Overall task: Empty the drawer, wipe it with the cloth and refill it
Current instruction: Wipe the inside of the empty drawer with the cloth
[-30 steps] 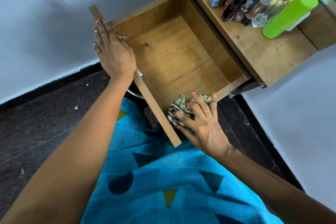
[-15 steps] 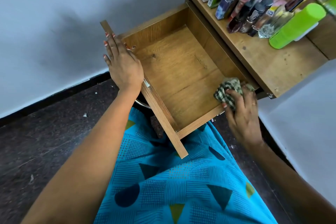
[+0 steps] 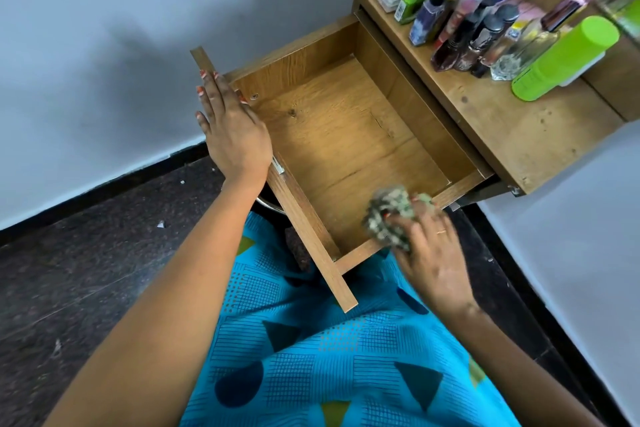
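Wood-grain drawer (image 3: 346, 135), pulled out of the counter (image 3: 519, 128) and bare inside; emptying judged done, wiping in hand, refilling not yet begun. Left hand (image 3: 232, 135): laid flat along the top edge of the drawer's front panel, fingers straight and close together, steadying by the look of it. Right hand (image 3: 429, 253): fingers curled round the cloth (image 3: 388, 215), bunched into a wad and set at the rim of the drawer's near side wall, not far from the corner with the front panel; blurred, so exact contact hard to tell. Rest of the drawer floor lying ahead of the right hand, away from the body toward the far side wall, with the long side of the visible opening parallel to the front panel; right hand the nearer by far, left well apart toward the far end of the panel. Next stroke likely a push forward along that line. Bottles (image 3: 460, 28) and a green container (image 3: 564, 59) crowded on the counter just beside, probably awaiting return.
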### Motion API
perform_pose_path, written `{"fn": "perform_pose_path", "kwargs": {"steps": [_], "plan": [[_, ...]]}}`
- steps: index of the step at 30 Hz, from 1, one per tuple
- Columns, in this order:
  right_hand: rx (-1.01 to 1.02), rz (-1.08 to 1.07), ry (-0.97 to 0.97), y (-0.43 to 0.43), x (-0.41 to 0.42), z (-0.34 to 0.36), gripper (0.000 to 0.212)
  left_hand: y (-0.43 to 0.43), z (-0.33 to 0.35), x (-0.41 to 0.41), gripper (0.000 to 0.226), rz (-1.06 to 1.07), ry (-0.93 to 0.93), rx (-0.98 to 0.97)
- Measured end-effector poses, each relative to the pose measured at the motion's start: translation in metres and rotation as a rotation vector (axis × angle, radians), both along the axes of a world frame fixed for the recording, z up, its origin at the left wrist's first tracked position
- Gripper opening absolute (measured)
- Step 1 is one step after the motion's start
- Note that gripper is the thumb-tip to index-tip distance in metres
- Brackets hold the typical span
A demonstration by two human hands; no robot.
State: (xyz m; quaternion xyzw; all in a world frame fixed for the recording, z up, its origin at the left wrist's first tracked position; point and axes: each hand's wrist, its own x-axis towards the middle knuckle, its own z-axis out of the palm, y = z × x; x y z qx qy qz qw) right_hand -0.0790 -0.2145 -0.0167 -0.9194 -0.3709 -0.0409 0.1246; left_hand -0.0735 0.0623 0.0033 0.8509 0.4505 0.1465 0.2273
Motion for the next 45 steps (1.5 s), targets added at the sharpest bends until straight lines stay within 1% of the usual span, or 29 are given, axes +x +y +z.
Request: {"fn": "perform_pose_path", "kwargs": {"steps": [1,2,3,5,9,11,15,17,20,22,23,25,26,28,31,36,37,39,40,42,45], "plan": [[0.052,-0.102,0.043,-0.005,0.01,0.001,0.027,0.0,0.0,0.0,0.049,0.0,-0.001,-0.002],[0.118,-0.201,0.106,-0.01,0.019,0.003,0.025,0.0,0.0,0.0,0.049,0.0,-0.003,-0.002],[0.183,-0.296,0.161,-0.013,0.027,0.006,0.025,-0.001,0.0,0.0,0.049,0.001,-0.005,-0.001],[0.262,-0.461,0.212,-0.015,0.036,0.013,0.027,-0.001,-0.001,0.0,0.049,0.003,-0.009,-0.001],[0.3,-0.589,0.254,-0.004,0.035,0.017,0.03,-0.001,-0.001,0.0,0.049,0.001,-0.015,-0.006],[0.254,-0.571,0.21,0.003,0.04,0.018,0.032,-0.001,0.0,-0.001,0.049,0.002,-0.023,-0.011],[-0.009,-0.481,0.04,0.011,0.054,0.017,0.042,-0.001,0.0,0.0,0.049,0.001,-0.016,-0.015],[-0.109,-0.476,-0.025,0.016,0.062,0.017,0.041,-0.001,0.0,0.0,0.049,0.003,-0.019,-0.019],[-0.219,-0.486,-0.104,0.029,0.072,0.015,0.033,-0.001,0.001,0.0,0.049,0.001,-0.03,-0.028],[-0.324,-0.478,-0.168,0.041,0.078,0.016,0.038,-0.001,0.001,0.0,0.049,0.003,-0.033,-0.031],[-0.347,-0.459,-0.164,0.047,0.083,0.017,0.038,-0.001,0.001,0.0,0.049,0.001,-0.032,-0.031],[-0.305,-0.383,-0.084,0.064,0.095,0.019,0.032,-0.002,0.002,-0.001,0.049,-0.004,-0.028,-0.032],[-0.28,-0.349,-0.054,0.074,0.103,0.019,0.032,-0.002,0.002,-0.001,0.049,-0.005,-0.027,-0.032],[-0.24,-0.323,-0.072,0.094,0.114,0.02,0.033,-0.002,0.003,-0.001,0.049,-0.004,-0.024,-0.035],[-0.223,-0.365,-0.103,0.108,0.117,0.018,0.033,-0.002,0.003,-0.001,0.049,-0.006,-0.022,-0.039],[-0.342,-0.463,-0.059,0.076,0.09,0.016,0.039,-0.002,0.002,-0.001,0.049,-0.006,-0.029,-0.046],[-0.354,-0.47,-0.075,0.07,0.085,0.015,0.037,-0.002,0.002,-0.001,0.049,-0.005,-0.028,-0.047],[-0.34,-0.461,-0.119,0.066,0.083,0.012,0.033,-0.002,0.003,-0.001,0.05,-0.003,-0.027,-0.046],[-0.336,-0.453,-0.122,0.068,0.085,0.01,0.034,-0.003,0.003,-0.002,0.05,-0.002,-0.025,-0.047],[-0.327,-0.417,-0.103,0.078,0.096,0.008,0.034,-0.003,0.003,-0.002,0.05,0.001,-0.021,-0.05],[-0.26,-0.348,-0.096,0.107,0.119,0.005,0.029,-0.003,0.003,-0.002,0.051,0.007,-0.017,-0.05]]}}
